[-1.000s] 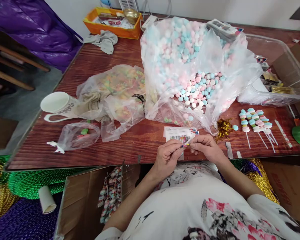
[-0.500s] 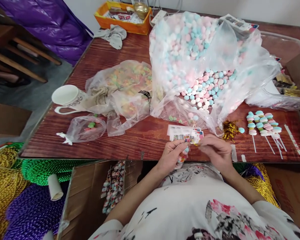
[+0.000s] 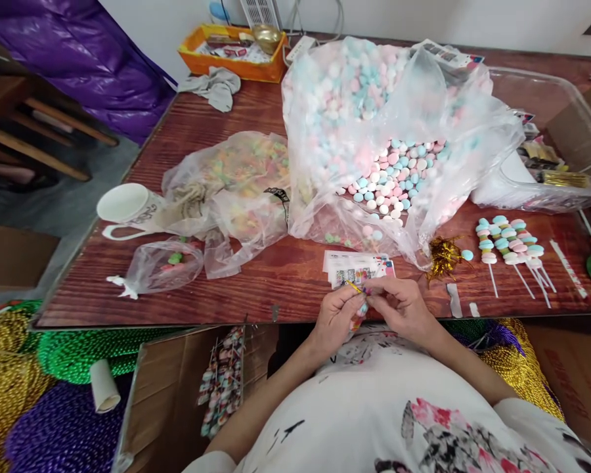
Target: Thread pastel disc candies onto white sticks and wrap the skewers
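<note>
At the table's front edge, my left hand [image 3: 335, 320] is closed around a wrapped candy skewer [image 3: 358, 318] in clear plastic, mostly covered by the fingers. My right hand [image 3: 400, 306] meets it there, fingertips pinching a thin gold twist tie [image 3: 354, 287] at the top of the wrapper. Just beyond the hands lie printed cards [image 3: 357, 266]. A tuft of gold twist ties [image 3: 443, 257] rests to their right. Unwrapped candy skewers [image 3: 511, 242] in pink, blue and white lie farther right.
A big plastic bag of round candies [image 3: 404, 174] spreads open behind the hands. Left of it are a bag of colourful candies [image 3: 251, 161], a white mug [image 3: 125, 202] and a small bag [image 3: 165, 268]. Finished-looking skewers [image 3: 221, 381] sit in a carton [image 3: 162, 401] below. A clear bin [image 3: 546, 197] stands right.
My right hand has moved left, from apart to touching the wrapper's top beside my left hand. The gold tie now shows across the left fingers. The view has shifted slightly.
</note>
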`<state>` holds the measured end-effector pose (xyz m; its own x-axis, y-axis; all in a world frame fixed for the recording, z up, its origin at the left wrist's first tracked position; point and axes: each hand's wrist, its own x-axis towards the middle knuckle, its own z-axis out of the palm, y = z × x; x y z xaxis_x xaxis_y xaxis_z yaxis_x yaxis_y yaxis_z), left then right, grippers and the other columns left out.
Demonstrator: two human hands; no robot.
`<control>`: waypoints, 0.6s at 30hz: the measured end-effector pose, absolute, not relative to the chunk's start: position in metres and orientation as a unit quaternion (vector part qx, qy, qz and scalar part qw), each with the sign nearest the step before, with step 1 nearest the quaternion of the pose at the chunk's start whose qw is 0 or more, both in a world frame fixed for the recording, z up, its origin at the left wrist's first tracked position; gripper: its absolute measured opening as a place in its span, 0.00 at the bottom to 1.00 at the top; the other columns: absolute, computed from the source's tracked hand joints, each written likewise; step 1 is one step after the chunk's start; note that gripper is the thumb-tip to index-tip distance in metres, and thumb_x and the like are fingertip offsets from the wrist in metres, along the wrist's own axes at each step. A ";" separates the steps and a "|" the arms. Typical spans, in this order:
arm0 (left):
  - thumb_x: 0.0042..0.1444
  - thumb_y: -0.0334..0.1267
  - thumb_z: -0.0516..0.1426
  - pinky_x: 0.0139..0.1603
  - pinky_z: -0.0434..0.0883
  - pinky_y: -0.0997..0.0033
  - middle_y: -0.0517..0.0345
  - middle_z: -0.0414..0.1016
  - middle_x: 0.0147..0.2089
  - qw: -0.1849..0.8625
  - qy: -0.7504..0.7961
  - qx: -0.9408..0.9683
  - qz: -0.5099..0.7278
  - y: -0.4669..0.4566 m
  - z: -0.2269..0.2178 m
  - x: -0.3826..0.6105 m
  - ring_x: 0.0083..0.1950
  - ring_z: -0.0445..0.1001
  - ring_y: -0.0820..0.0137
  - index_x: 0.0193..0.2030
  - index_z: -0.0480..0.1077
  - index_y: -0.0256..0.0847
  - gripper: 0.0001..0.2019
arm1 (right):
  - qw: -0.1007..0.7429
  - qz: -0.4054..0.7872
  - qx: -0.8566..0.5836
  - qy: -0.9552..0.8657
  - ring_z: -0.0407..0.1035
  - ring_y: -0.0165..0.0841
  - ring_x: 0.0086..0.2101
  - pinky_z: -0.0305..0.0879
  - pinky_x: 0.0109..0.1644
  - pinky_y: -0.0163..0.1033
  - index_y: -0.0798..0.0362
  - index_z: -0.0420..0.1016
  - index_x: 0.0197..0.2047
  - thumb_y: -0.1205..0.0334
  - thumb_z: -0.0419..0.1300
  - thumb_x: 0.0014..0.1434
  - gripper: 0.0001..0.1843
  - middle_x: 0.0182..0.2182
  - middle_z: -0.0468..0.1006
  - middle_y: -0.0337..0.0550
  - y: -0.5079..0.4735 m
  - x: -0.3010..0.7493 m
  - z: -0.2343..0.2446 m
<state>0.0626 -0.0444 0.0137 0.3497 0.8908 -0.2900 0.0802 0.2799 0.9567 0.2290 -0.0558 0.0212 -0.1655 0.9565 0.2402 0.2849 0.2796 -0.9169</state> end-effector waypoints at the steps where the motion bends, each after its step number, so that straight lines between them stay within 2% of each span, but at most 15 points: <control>1: 0.60 0.43 0.52 0.24 0.58 0.77 0.63 0.63 0.23 0.628 0.471 0.531 0.320 -0.043 0.014 0.062 0.23 0.59 0.77 0.25 0.68 0.37 0.16 | 0.458 0.378 -0.477 -0.648 0.65 0.26 0.27 0.64 0.33 0.33 0.52 0.73 0.43 0.68 0.58 0.59 0.08 0.26 0.73 0.36 -0.058 0.227 0.021; 4: 0.61 0.41 0.52 0.28 0.60 0.75 0.62 0.63 0.23 0.569 0.441 0.603 0.343 -0.039 0.015 0.061 0.26 0.61 0.76 0.21 0.64 0.37 0.18 | 0.495 0.376 -0.506 -0.598 0.65 0.27 0.28 0.63 0.35 0.34 0.52 0.69 0.35 0.68 0.61 0.57 0.03 0.27 0.70 0.35 -0.067 0.223 0.015; 7: 0.63 0.38 0.51 0.30 0.60 0.74 0.62 0.61 0.23 0.512 0.404 0.669 0.356 -0.033 0.017 0.060 0.26 0.60 0.76 0.21 0.61 0.38 0.18 | 0.502 0.441 -0.517 -0.535 0.65 0.27 0.29 0.63 0.35 0.34 0.53 0.71 0.32 0.64 0.63 0.56 0.04 0.27 0.72 0.36 -0.070 0.224 0.006; 11: 0.63 0.34 0.50 0.31 0.59 0.73 0.61 0.61 0.25 0.436 0.326 0.768 0.338 -0.022 0.024 0.064 0.28 0.60 0.75 0.23 0.61 0.38 0.16 | 0.471 0.591 -0.491 -0.433 0.60 0.25 0.23 0.58 0.28 0.33 0.54 0.73 0.30 0.56 0.66 0.52 0.11 0.22 0.69 0.33 -0.058 0.237 -0.002; 14: 0.62 0.31 0.49 0.30 0.57 0.73 0.61 0.60 0.25 0.396 0.268 0.823 0.307 -0.011 0.034 0.068 0.28 0.58 0.74 0.23 0.61 0.38 0.15 | 0.407 0.635 -0.450 -0.478 0.56 0.25 0.22 0.55 0.26 0.32 0.54 0.71 0.29 0.52 0.65 0.52 0.14 0.20 0.66 0.32 -0.043 0.253 0.002; 16: 0.61 0.32 0.49 0.30 0.56 0.73 0.61 0.58 0.23 0.418 0.249 0.829 0.276 -0.004 0.042 0.068 0.27 0.56 0.75 0.21 0.60 0.38 0.16 | 0.349 0.604 -0.417 -0.582 0.55 0.25 0.22 0.54 0.27 0.33 0.55 0.69 0.27 0.54 0.61 0.56 0.13 0.20 0.64 0.32 -0.037 0.261 0.009; 18: 0.60 0.34 0.50 0.29 0.56 0.74 0.62 0.58 0.21 0.503 0.242 0.800 0.220 0.003 0.049 0.066 0.25 0.56 0.76 0.18 0.59 0.37 0.18 | 0.316 0.478 -0.386 -0.723 0.56 0.27 0.25 0.55 0.29 0.34 0.55 0.68 0.28 0.61 0.55 0.60 0.10 0.23 0.65 0.35 -0.034 0.265 0.020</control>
